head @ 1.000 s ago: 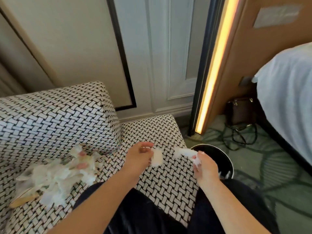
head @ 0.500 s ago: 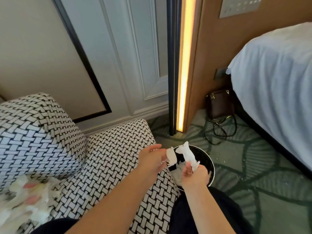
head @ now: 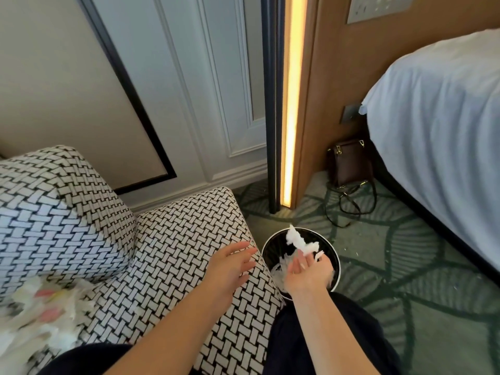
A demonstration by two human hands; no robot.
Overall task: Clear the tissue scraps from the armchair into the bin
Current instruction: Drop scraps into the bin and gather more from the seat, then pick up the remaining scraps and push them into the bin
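A person's right hand (head: 307, 274) hovers palm-up over a round black bin (head: 272, 249) on the green patterned carpet (head: 405, 272), its fingers loosely apart. A white tissue scrap (head: 299, 240) sits at the fingertips above the bin's mouth; whether it touches them or hangs free cannot be told. The hand hides much of the bin's inside, where more white scraps (head: 278, 269) show beside the wrist.

The left hand (head: 231, 266) is held over the right arm of the black-and-white woven armchair (head: 176, 234), fingers straight, slightly spread and holding nothing.

At the near left, a heap of tissue scraps (head: 40, 323) lies on the armchair seat, blurred and cut off by the frame edge; pink and yellow patches within it cannot be identified.

Far right of the bin, a brown handbag (head: 349, 163) stands on the carpet between a lit wall strip (head: 290, 104) and a white-sheeted bed (head: 433, 117), which is only partly in view.
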